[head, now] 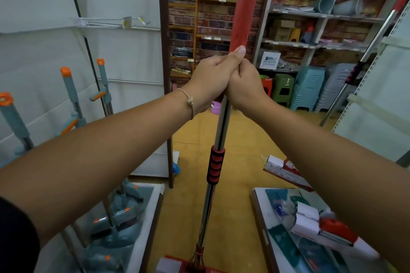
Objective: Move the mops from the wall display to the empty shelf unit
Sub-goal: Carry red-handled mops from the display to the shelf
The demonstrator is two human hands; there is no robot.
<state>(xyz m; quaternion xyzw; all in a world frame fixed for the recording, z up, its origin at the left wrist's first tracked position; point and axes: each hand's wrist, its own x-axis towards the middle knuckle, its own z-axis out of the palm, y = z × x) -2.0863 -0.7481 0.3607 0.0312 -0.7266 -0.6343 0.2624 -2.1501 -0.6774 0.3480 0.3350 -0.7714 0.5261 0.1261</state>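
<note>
One red mop is held upright in the aisle, clamped at the handle by left hand and right hand (fingers fully curled). Mid-transfer, probably. Next it'd need to be stood beside the grey mops on the shelf unit.

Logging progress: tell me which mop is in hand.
The red-handled mop at centre: left hand and right hand grip it. Grey-orange mops and another red mop lean.
</note>
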